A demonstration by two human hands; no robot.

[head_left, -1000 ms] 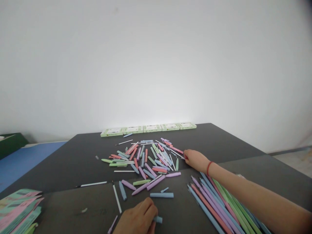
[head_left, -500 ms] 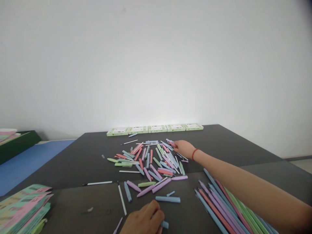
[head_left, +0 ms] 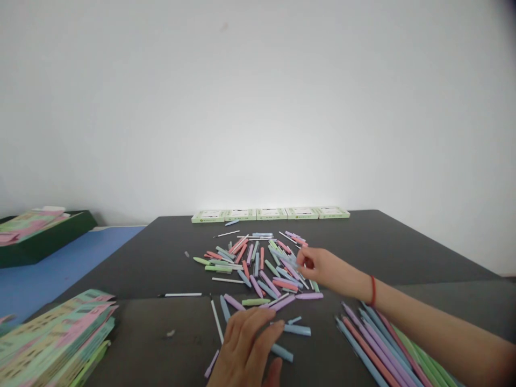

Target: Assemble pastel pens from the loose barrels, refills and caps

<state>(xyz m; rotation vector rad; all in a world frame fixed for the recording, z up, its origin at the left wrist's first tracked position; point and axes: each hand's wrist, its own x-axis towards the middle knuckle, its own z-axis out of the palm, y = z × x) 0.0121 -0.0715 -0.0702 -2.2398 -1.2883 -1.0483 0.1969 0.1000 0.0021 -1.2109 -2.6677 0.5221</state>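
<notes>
My left hand (head_left: 246,350) lies flat on the dark table (head_left: 161,258) near the front edge, fingers stretched out over a blue pen barrel (head_left: 282,352). My right hand (head_left: 322,267) reaches into the scattered pile of pastel pen parts (head_left: 258,266), its fingertips pinched on a thin piece I cannot make out. A red band circles that wrist. A row of assembled pens (head_left: 374,344) lies under my right forearm.
Green flat boxes (head_left: 270,214) line the table's far edge. A stack of pastel cards (head_left: 56,338) sits at the front left. A dark green tray with more cards (head_left: 40,228) stands on the blue surface (head_left: 60,258) to the left. Loose white refills (head_left: 181,294) lie about.
My left hand went from curled over a blue piece to lying flat with fingers spread. My right hand drew back from the pile's far side toward its right middle. The view shifted left.
</notes>
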